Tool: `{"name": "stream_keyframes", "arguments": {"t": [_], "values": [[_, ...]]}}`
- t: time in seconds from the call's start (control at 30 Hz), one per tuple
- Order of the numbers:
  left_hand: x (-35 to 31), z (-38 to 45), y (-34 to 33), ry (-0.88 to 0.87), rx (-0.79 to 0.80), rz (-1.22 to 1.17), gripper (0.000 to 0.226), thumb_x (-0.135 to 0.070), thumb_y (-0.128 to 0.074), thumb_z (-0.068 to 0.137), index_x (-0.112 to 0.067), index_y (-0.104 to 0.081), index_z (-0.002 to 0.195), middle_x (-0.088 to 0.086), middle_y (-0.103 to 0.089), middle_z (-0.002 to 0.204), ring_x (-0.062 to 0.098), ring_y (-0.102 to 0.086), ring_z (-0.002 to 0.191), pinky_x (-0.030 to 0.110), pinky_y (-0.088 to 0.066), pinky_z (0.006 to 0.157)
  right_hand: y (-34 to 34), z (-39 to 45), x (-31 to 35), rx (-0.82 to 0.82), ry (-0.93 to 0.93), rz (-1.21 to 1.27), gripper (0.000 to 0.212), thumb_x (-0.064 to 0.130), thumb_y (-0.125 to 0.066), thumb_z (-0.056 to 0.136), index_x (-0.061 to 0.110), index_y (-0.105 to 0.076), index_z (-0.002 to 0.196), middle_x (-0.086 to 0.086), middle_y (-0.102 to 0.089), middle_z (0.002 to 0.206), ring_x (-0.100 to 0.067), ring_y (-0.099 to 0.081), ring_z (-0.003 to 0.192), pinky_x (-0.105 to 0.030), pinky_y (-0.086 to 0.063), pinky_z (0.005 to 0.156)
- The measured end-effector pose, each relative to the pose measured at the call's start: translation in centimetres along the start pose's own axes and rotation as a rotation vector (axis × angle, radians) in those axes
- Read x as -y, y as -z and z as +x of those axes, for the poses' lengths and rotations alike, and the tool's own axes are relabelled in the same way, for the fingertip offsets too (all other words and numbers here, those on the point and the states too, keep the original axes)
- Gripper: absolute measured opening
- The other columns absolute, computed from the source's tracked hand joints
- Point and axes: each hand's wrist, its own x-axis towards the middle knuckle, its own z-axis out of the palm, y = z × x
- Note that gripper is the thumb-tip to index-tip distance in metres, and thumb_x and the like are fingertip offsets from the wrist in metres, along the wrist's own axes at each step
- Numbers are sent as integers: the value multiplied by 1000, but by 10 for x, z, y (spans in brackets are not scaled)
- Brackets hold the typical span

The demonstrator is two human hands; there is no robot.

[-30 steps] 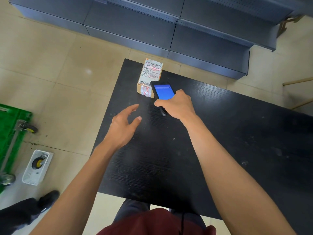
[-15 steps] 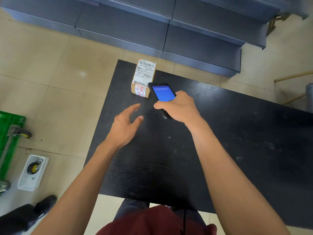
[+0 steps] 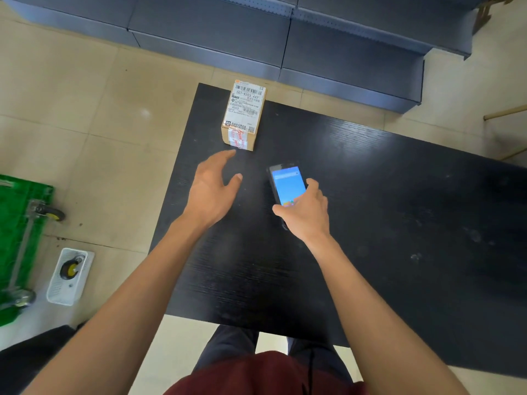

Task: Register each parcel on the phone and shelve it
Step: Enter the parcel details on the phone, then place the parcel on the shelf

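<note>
Head view: the right hand (image 3: pixel 306 208) grips the lit phone (image 3: pixel 288 185) above the table (image 3: pixel 399 195), and the left hand (image 3: pixel 212 189), fingers spread and holding nothing, reaches toward the labelled parcel (image 3: pixel 245 115) at the table's far left corner, fingertips just short of it. Registering looks about done; next comes grasping the box and carrying it to the grey shelving (image 3: pixel 342 38) beyond the far edge, with a green cart (image 3: pixel 17 223) on the tiled floor (image 3: pixel 85 109) to the left

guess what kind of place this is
Probably a parcel pickup point or small stockroom: a labelled parcel on a black table, bare grey shelves behind it, and a green cart on the tiled floor.
</note>
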Motion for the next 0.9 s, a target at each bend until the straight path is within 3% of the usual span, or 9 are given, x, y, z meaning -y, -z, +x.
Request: {"name": "stream_keyframes", "arguments": {"t": [0.13, 0.4, 0.67, 0.9], "values": [[-14, 30, -14, -55, -96, 78, 59, -26, -65, 95, -18, -45, 149, 3, -43, 155, 26, -36, 142, 40, -35, 114, -32, -10, -30, -17, -60, -39, 100, 40, -77, 68, 14, -26, 151, -5, -51, 140, -28, -42, 128, -46, -46, 99], [-15, 99, -39, 81, -160, 234, 78, -43, -68, 88, -21, -32, 153, 6, -25, 161, 32, -28, 144, 59, -40, 106, -68, -16, -57, -88, -46, -48, 102, 43, -84, 69, 15, -28, 150, -4, -46, 137, -26, -44, 127, -46, -43, 102], [-1, 121, -65, 119, -169, 195, 97, -53, -75, 78, -25, -22, 155, 4, -31, 156, 32, -39, 136, 58, -44, 102, -79, -6, -60, -131, 41, -83, 101, 44, -87, 67, 14, -31, 146, -4, -42, 136, -22, -44, 122, -42, -50, 96], [-5, 123, -69, 138, -274, 114, 86, -49, -71, 78, -26, -29, 149, 3, -41, 147, 27, -46, 128, 54, -50, 95, -82, -9, -63, -174, 34, -190, 96, 48, -87, 65, 15, -37, 141, -4, -46, 134, -24, -47, 118, -43, -45, 93]]}}
